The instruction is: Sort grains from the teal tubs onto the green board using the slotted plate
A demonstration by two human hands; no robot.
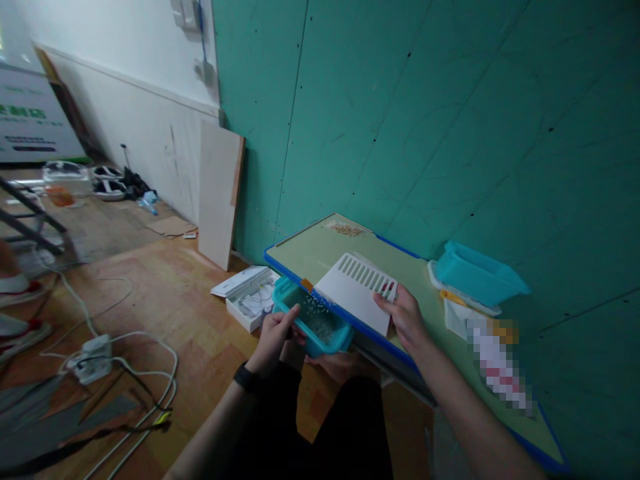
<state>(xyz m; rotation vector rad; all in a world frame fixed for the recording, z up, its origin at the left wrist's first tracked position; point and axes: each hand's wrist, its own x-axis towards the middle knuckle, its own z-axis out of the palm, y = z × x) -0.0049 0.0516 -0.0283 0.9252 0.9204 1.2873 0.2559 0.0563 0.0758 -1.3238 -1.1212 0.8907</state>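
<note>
My left hand point(277, 333) is closed on the near rim of a teal plastic basin point(327, 345), its thumb over the edge. The basin sits just below the edge of a low table point(305, 257) with a pale green top and blue border. Small white grains point(317, 307) lie in the basin and appear to be dropping off the table edge. In my right hand point(406, 319) is a flat white plastic panel point(345, 293) with a row of slots along its far end. The panel lies low over the tabletop, its left end close to the basin.
Brown grains point(349, 230) are spread at the table's far corner. Toward the right stand another teal basin point(480, 273) and a blurred-out package point(503, 367). An open white box point(247, 300) rests on the floor, with a power strip point(93, 360) and cables further left.
</note>
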